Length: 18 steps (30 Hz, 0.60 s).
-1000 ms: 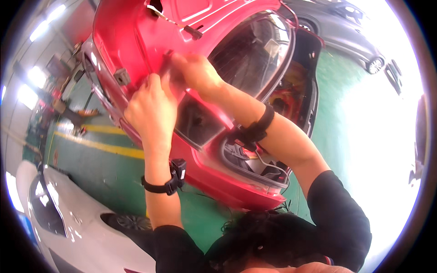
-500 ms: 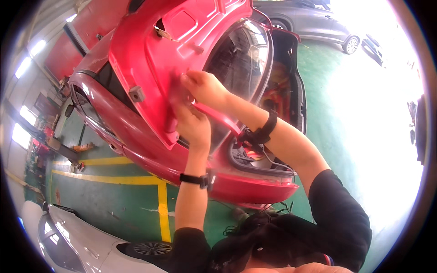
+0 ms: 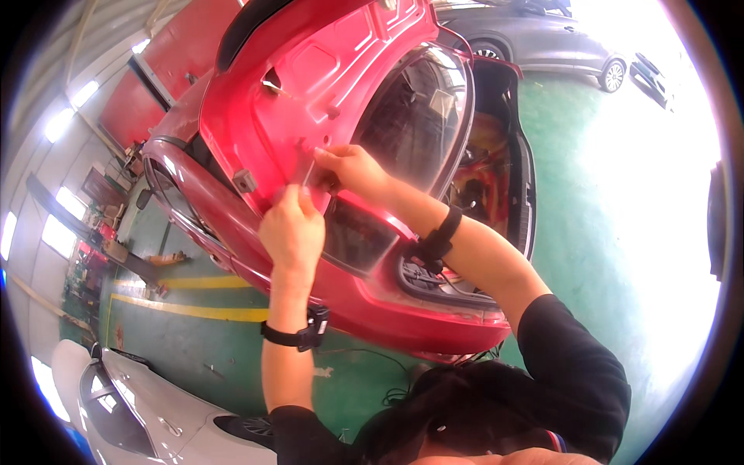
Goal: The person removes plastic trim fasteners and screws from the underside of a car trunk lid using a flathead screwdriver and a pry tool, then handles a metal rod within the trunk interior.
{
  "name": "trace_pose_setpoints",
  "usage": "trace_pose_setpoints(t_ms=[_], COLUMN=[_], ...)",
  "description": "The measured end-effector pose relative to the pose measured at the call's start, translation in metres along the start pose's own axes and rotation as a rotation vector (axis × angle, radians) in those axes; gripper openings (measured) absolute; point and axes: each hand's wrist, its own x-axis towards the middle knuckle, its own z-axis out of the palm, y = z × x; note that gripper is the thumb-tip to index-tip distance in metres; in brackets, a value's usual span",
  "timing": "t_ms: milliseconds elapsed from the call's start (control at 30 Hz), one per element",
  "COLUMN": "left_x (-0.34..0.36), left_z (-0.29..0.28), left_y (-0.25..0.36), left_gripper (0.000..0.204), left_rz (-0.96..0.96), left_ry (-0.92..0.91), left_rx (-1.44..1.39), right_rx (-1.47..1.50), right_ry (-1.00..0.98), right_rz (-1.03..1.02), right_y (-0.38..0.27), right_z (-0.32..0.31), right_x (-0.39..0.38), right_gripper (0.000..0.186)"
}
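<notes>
A red car's raised trunk lid (image 3: 260, 143) stands in front of me, its inner side facing me. My left hand (image 3: 293, 229) is closed at the lid's lower part, with thumb and fingertips pinched together. My right hand (image 3: 353, 170) is closed just above and to the right of it. Between the fingertips of both hands runs a thin, pale, slender piece (image 3: 310, 168). Its kind is too blurred to make out. A small grey metal block (image 3: 244, 181) sits on the lid left of my hands.
The rear window (image 3: 422, 116) and open trunk (image 3: 492, 147) lie beyond my right forearm. A white car (image 3: 167, 415) stands at the lower left, a grey car (image 3: 535, 39) at the back. A dark cable (image 3: 380, 353) lies on the green floor (image 3: 573, 170).
My left hand has moved left and down, away from the right hand. My right hand has dropped slightly. The pale slender piece now shows between them. The whole view has shifted a little.
</notes>
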Motion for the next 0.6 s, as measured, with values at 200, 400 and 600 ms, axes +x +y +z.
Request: trace_pose_setpoints(t_ms=[200, 400, 600], left_x=[0.052, 0.083, 0.094], left_z=[-0.058, -0.069, -0.045], left_y=[0.022, 0.035, 0.054], left_gripper=[0.029, 0.029, 0.027], left_rz=[0.015, 0.053, 0.27], left_ry=[-0.265, -0.337, -0.238], left_rx=[0.271, 0.433, 0.527], right_rx=[0.201, 0.229, 0.049], right_ry=[-0.045, -0.01, 0.226], right_rz=[0.078, 0.097, -0.008], right_y=[0.004, 0.008, 0.014], right_z=[-0.002, 0.009, -0.009], right_x=[0.009, 0.008, 0.017], right_gripper=[0.031, 0.031, 0.031])
